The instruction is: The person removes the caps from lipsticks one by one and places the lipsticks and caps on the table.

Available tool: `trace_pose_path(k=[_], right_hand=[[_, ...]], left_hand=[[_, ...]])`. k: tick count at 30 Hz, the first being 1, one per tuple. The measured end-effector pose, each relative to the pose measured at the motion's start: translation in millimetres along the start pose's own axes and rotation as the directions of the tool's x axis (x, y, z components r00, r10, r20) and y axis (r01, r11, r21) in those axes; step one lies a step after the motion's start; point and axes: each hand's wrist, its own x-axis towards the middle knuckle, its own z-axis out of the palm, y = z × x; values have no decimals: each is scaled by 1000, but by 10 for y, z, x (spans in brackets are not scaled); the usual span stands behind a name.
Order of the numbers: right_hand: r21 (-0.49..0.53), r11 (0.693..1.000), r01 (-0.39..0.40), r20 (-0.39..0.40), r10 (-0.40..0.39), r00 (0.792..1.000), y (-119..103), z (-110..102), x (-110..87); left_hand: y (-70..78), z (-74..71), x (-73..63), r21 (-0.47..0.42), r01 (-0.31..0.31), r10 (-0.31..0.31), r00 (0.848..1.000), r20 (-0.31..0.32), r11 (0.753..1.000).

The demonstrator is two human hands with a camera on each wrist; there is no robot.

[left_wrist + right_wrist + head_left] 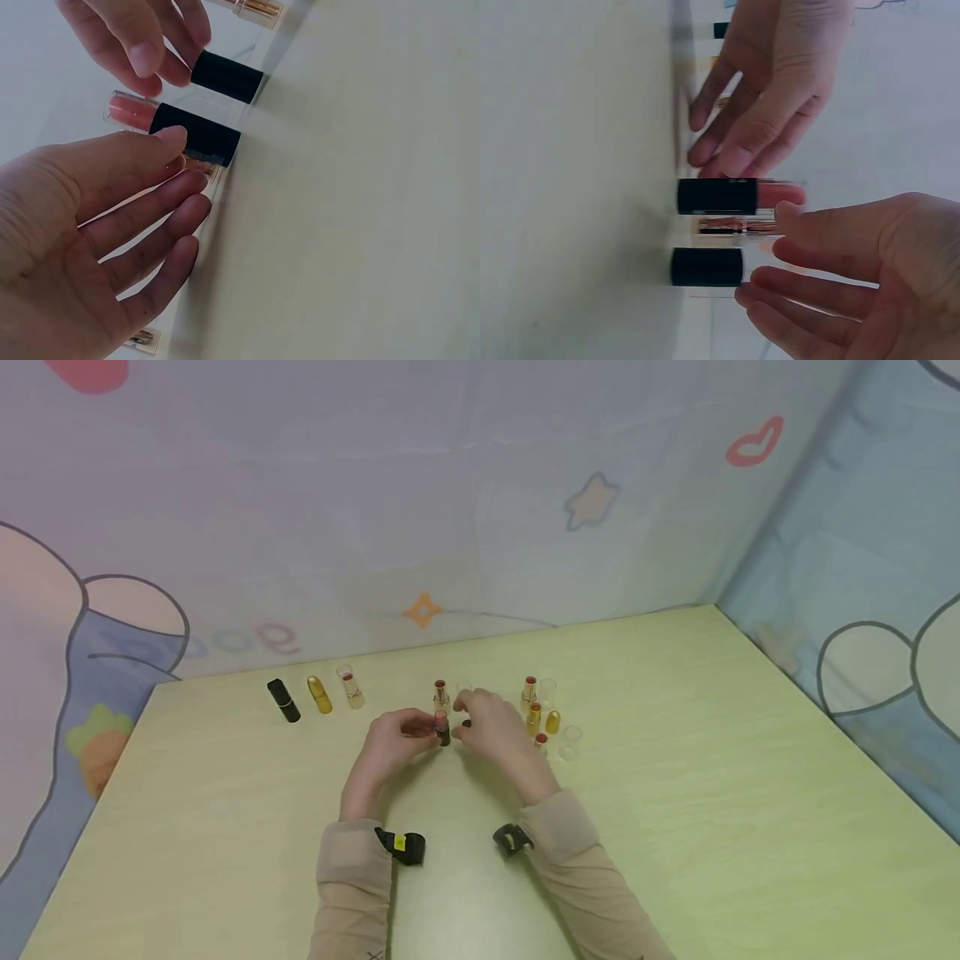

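A lipstick point(442, 728) with a black base and a pinkish-red top in a clear sleeve stands upright on the table. My left hand point(112, 202) is on its left side, the thumb tip right at the black base point(199, 135) and the other fingers loosely extended. To the right of the lipstick stands a short black cap point(707, 267). The fingertips of my right hand point(491, 727) are close to the cap's top, fingers spread and loosely bent around nothing. Behind the black lipstick is an uncapped gold-and-clear lipstick point(441, 693).
Off to the left stand a closed black lipstick point(283, 700), a gold bullet-shaped one point(319, 694) and a clear-capped one point(351, 687). Right of my hands are uncapped red lipsticks point(530, 692), a gold cap point(552, 722) and clear caps point(571, 743). A printed cloth wall point(450, 527) closes the back.
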Motion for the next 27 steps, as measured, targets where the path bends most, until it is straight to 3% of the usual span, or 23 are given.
trace_pose_path(k=[5, 10, 16, 20, 23, 27], right_hand=[[-14, 1000, 20, -44, -20, 999, -71, -85, -30], [-2, 1000, 29, -140, -29, 990, -116, -123, -50], [89, 994, 68, -231, -45, 972, -165, -167, -72], [87, 993, 81, -265, -56, 963, -220, -223, -97], [89, 991, 101, -272, -73, 959, -271, -272, -118], [86, 986, 141, -267, -113, 957, -322, -322, -135]], left_hand=[[-34, -71, -15, 36, -3, 3, 1000, -7, 999], [-46, -138, -41, 46, 10, -8, 1000, -26, 999], [-50, -208, -82, 45, 83, -77, 989, -124, 995], [-31, -240, -108, 14, 178, -171, 962, -213, 984], [-1, -258, -117, -38, 245, -246, 931, -269, 969], [52, -275, -122, -89, 292, -305, 900, -313, 952]])
